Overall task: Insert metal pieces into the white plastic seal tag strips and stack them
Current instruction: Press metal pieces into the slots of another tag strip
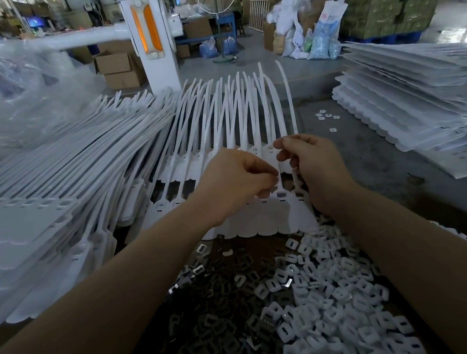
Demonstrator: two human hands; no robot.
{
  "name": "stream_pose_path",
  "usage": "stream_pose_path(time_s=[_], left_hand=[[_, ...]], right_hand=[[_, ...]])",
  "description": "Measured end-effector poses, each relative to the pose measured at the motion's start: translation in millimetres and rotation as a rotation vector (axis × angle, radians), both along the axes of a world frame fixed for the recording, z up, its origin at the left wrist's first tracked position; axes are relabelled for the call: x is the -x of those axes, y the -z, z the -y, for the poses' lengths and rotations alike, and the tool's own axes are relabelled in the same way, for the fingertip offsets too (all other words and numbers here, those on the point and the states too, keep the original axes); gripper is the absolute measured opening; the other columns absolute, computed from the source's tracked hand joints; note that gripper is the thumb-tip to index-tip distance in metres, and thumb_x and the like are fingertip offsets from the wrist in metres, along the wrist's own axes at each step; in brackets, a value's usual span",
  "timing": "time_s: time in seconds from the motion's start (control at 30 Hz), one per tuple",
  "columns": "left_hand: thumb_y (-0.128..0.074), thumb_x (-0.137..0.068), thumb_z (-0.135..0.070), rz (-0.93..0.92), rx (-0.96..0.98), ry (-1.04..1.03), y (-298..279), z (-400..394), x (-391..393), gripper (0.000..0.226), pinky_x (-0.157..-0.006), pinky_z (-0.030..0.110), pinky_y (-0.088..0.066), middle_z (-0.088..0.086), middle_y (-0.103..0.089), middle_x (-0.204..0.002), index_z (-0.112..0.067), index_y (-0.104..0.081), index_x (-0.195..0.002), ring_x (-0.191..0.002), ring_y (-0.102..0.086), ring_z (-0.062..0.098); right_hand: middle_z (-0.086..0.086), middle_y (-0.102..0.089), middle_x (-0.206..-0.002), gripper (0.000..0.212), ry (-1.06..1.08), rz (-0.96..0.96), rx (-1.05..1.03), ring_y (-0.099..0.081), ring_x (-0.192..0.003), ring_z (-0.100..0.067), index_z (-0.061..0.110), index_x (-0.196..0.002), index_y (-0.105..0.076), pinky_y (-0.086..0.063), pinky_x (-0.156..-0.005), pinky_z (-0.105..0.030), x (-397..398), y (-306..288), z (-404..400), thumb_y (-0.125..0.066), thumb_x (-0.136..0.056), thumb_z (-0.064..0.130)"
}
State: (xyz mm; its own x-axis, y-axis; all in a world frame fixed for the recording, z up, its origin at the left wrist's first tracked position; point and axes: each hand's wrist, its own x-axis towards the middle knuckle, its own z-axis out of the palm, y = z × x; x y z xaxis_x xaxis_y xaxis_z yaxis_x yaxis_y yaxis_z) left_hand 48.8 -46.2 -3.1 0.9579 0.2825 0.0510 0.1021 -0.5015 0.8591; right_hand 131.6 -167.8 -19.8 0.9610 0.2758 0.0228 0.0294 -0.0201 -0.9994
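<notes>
White strips [242,158], joined in a comb with long thin tails, lie under our hands. We pinch one strip with left hand [237,183] and right hand [317,167]; metal pieces [214,324] lie nearer us.

Both bare forearms stretched forward, left hand [234,181] and right hand [312,165] close together, fingers curled, pinching

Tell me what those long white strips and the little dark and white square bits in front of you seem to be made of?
The white strips look like matte, flexible plastic: they bend in long curves. The dark square pieces seem metal, given bright glints on their edges. The white square pieces look like opaque moulded plastic, though I can't be certain.
</notes>
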Motion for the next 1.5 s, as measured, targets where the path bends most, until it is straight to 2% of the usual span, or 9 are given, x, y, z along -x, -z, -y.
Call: stream_pose_path(time_s=[0.2,0.37,0.53,0.7,0.87,1.1,1.23,1.37,1.5], left_hand=[[-0.076,-0.083,-0.024,-0.054,-0.135,0.004,5,7,-8,0.012,-0.054,0.013,-0.052,-0.01,-0.073,-0.072,-0.033,-0.075,-0.076,-0.066,-0.067,0.004],[-0.072,-0.084,-0.031,-0.104,-0.28,-0.002,8,10,-10,0.01,-0.065,0.027,-0.055,-0.004,-0.074,-0.081,-0.026,-0.079,-0.091,-0.074,-0.067,0.012],[-0.072,-0.085,-0.032,-0.08,-0.366,0.015,7,10,-9,0.012,-0.051,0.014,-0.045,-0.01,-0.071,-0.075,-0.026,-0.079,-0.092,-0.062,-0.061,0.002],[-0.064,-0.092,-0.026,0.015,-0.587,0.136,4,9,0,0.017,-0.075,0.023,-0.054,-0.01,-0.074,-0.097,-0.028,-0.078,-0.101,-0.082,-0.066,0.006],[-0.053,-0.098,-0.022,0.109,-0.796,0.288,7,1,8,0.028,-0.067,0.022,-0.037,-0.008,-0.058,-0.094,-0.028,-0.073,-0.116,-0.085,-0.058,0.012],[-0.045,-0.102,-0.024,0.148,-1.053,0.472,2,-8,17,0.036,-0.076,0.033,-0.047,-0.006,-0.052,-0.099,-0.029,-0.06,-0.133,-0.092,-0.05,0.013],[-0.055,-0.097,-0.027,0.09,-0.853,0.424,3,-10,14,0.031,-0.078,0.03,-0.046,-0.003,-0.057,-0.103,-0.032,-0.066,-0.126,-0.094,-0.054,0.013],[-0.062,-0.093,-0.031,0.088,-0.787,0.417,4,-15,13,0.025,-0.067,0.009,-0.032,-0.014,-0.051,-0.093,-0.033,-0.072,-0.116,-0.08,-0.049,0.002],[-0.061,-0.093,-0.027,0.144,-0.862,0.432,3,-12,17,0.027,-0.067,0.019,-0.041,-0.011,-0.058,-0.097,-0.028,-0.071,-0.118,-0.083,-0.056,0.007]], right_hand=[[0.004,-0.061,-0.073,0.024,0.0,0.019,0.0,-0.048,-0.063,-0.003,0.018,-0.084,-0.069,-0.038,-0.064,-0.024,-2,1,-1,-0.051,-0.099,0.017],[0.005,-0.062,-0.07,0.023,-0.007,0.038,0.007,-0.05,-0.055,0.004,0.018,-0.084,-0.07,-0.038,-0.067,-0.023,-2,2,-2,-0.052,-0.098,0.016],[0.005,-0.061,-0.071,0.022,-0.014,0.043,0.018,-0.049,-0.06,0.001,0.017,-0.087,-0.071,-0.038,-0.068,-0.023,-2,1,-1,-0.052,-0.098,0.017],[0.005,-0.062,-0.071,0.022,-0.014,0.043,0.031,-0.049,-0.062,0.0,0.018,-0.087,-0.071,-0.037,-0.066,-0.022,-3,1,-1,-0.052,-0.098,0.017],[0.004,-0.062,-0.072,0.022,-0.02,0.04,0.03,-0.049,-0.061,0.001,0.018,-0.087,-0.071,-0.037,-0.067,-0.024,-3,2,0,-0.052,-0.098,0.018],[0.003,-0.062,-0.073,0.022,-0.016,0.016,0.02,-0.049,-0.065,-0.004,0.017,-0.087,-0.071,-0.038,-0.068,-0.025,-2,0,0,-0.052,-0.098,0.017],[0.002,-0.062,-0.075,0.022,-0.021,0.019,0.026,-0.048,-0.065,-0.005,0.017,-0.088,-0.071,-0.037,-0.065,-0.024,-1,0,0,-0.051,-0.099,0.017],[0.001,-0.062,-0.077,0.023,-0.017,0.032,0.032,-0.046,-0.063,-0.005,0.017,-0.088,-0.071,-0.037,-0.063,-0.023,-1,0,0,-0.051,-0.099,0.017],[0.001,-0.062,-0.076,0.023,-0.021,0.034,0.036,-0.047,-0.065,-0.005,0.017,-0.088,-0.07,-0.037,-0.065,-0.023,-1,0,0,-0.051,-0.099,0.016]])
